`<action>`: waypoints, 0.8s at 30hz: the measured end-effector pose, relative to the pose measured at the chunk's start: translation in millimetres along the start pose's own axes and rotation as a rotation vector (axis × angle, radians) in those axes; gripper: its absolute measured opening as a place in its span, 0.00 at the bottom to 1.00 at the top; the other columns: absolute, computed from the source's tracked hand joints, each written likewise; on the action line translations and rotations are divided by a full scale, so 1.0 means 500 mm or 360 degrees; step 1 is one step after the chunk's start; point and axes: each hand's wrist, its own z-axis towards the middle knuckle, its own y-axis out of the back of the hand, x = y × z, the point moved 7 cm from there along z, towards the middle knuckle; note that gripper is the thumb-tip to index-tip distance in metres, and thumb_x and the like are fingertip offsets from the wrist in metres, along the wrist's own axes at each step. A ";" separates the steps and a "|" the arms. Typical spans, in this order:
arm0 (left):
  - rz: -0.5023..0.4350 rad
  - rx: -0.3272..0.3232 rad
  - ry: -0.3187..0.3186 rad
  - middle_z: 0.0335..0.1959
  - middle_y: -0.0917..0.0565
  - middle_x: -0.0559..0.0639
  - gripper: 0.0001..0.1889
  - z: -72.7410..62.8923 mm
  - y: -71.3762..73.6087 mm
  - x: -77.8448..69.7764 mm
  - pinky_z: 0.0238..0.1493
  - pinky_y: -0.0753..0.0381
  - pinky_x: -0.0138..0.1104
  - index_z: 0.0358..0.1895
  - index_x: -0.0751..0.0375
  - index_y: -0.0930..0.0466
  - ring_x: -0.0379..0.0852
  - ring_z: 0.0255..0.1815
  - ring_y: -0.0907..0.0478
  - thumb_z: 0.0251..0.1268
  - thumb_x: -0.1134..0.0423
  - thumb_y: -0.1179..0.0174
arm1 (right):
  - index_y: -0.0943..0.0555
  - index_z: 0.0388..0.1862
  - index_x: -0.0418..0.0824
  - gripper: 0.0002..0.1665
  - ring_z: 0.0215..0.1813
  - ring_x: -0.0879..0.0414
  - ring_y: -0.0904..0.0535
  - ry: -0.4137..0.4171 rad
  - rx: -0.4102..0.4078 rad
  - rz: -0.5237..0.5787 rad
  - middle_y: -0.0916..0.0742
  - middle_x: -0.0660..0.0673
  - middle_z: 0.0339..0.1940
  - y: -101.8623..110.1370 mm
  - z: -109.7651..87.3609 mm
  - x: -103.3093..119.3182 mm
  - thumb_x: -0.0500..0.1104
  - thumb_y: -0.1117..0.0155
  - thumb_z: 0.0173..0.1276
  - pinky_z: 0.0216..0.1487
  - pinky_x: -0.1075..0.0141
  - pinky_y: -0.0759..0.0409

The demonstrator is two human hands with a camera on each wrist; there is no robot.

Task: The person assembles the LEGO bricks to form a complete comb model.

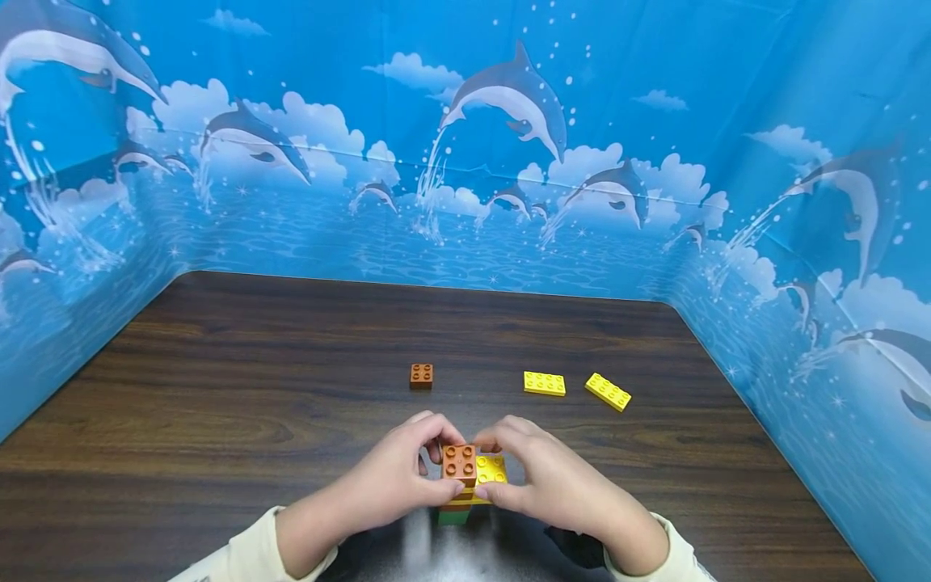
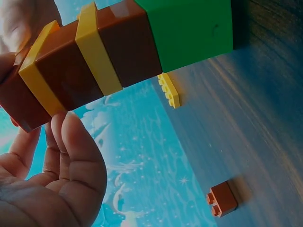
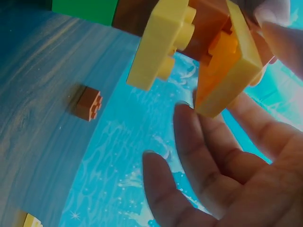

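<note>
A tower of toy building bricks stands on the table in front of me. It has a green brick (image 2: 189, 33) at the bottom, then brown bricks alternating with flat yellow bricks, the lower flat yellow brick (image 3: 154, 47) showing side-on. My left hand (image 1: 396, 469) pinches the top brown brick (image 1: 460, 465), thumb at its front and fingers behind. From the other side, my right hand (image 1: 541, 469) holds the upper flat yellow brick (image 1: 491, 469), which juts out to the right, between thumb and fingers. Both thumb tips nearly meet at the tower's front.
A loose brown brick (image 1: 421, 376) lies behind the hands. Farther right lie one flat yellow brick (image 1: 544, 384) and another angled flat yellow brick (image 1: 608, 391). A blue dolphin-print curtain (image 1: 465, 242) borders the wooden table (image 1: 218, 364) at the back and sides.
</note>
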 end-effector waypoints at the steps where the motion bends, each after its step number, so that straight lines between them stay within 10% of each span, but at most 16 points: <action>1: -0.0002 -0.0009 -0.0010 0.35 0.28 0.47 0.16 -0.001 0.001 0.000 0.30 0.28 0.30 0.43 0.57 0.22 0.42 0.36 0.32 0.51 0.63 0.30 | 0.21 0.54 0.48 0.21 0.51 0.61 0.25 0.0008 -0.0027 0.0019 0.20 0.57 0.48 0.001 0.000 0.001 0.47 0.30 0.62 0.54 0.59 0.23; 24: -0.0158 0.0018 0.0014 0.41 0.26 0.48 0.15 -0.013 0.014 0.005 0.39 0.23 0.32 0.47 0.59 0.21 0.45 0.43 0.29 0.57 0.61 0.34 | 0.22 0.48 0.48 0.13 0.49 0.62 0.24 0.0164 -0.0160 0.0122 0.18 0.57 0.44 -0.002 0.005 0.017 0.50 0.36 0.68 0.53 0.57 0.23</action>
